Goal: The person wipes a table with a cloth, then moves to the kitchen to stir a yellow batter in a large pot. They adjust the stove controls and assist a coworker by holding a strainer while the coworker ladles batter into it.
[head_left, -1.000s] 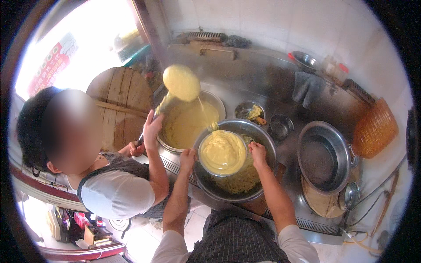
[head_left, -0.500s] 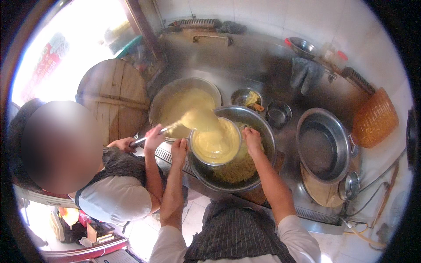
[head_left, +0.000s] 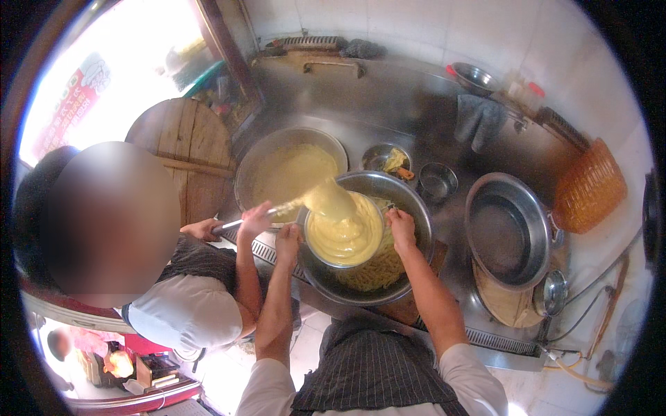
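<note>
Both my hands grip a round two-handled metal pot (head_left: 345,262), my left hand (head_left: 288,243) closed on its left handle, my right hand (head_left: 401,229) on its right one. Thick, smooth yellow batter (head_left: 347,239) fills the pot in soft folds; its underside is hidden. It is held above a large steel basin (head_left: 422,274), where pale yellow strands (head_left: 378,270) lie below. From the left, a co-worker's two hands (head_left: 255,220) hold a long-handled scoop (head_left: 277,208), its head coated in batter and tilted over the pot.
Behind the scoop stands a wide pan (head_left: 243,177) of yellow mash. Small steel bowls (head_left: 438,180) sit beyond my basin, and a deep oval tub (head_left: 510,277) stands right. A round wooden lid (head_left: 182,139) leans at left; a grey cloth (head_left: 479,119) hangs at the back.
The scoop's head has come a little lower and tips further over the pot. More batter is heaped inside the pot. My hands keep their grip on the handles.
</note>
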The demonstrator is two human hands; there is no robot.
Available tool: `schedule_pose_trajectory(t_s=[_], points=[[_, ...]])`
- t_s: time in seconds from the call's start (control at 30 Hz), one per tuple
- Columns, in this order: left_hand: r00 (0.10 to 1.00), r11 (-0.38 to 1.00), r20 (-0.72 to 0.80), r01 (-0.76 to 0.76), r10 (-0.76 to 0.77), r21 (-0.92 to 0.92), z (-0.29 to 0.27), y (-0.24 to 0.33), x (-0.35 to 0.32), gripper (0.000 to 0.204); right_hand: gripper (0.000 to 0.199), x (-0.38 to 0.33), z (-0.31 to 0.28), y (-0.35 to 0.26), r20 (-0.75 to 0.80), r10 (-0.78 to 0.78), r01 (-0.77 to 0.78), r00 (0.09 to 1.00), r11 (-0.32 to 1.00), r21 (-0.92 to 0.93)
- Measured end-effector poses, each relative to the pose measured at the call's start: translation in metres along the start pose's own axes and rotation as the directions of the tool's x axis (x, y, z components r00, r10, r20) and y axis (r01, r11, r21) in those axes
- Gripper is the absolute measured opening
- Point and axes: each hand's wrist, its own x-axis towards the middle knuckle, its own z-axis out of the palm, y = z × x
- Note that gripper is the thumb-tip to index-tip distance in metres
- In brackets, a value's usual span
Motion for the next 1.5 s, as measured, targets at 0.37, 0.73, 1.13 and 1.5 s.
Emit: schedule_pose_trajectory(t_s=[0.37, 0.73, 1.13, 1.5], points=[[1.000, 1.000, 0.012, 0.014, -0.014, -0.011, 0.000, 0.009, -0.007, 0.022, 0.028, -0.002, -0.009, 0.012, 0.017, 0.009, -0.009, 1.000, 0.999, -0.053], [0.999, 0.999, -0.025, 0.039, -0.038, 0.033, 0.010, 0.015, -0.010, 0.024, 0.027, 0.004, -0.025, 0.035, -0.009, 0.039, -0.039, 0.999, 0.999, -0.023], [0.994, 0.990, 0.059, -0.080, 0.087, -0.120, 0.061, 0.132, 0.027, 0.024, 0.028, 0.012, -0.067, -0.105, -0.105, -0.145, 0.149, 0.984, 0.988, 0.031], [0.996, 0.985, 0.038, -0.071, 0.078, -0.157, 0.044, 0.104, 0.024, 0.023, 0.023, 0.006, -0.046, -0.086, -0.041, -0.073, 0.079, 0.996, 0.983, 0.163]])
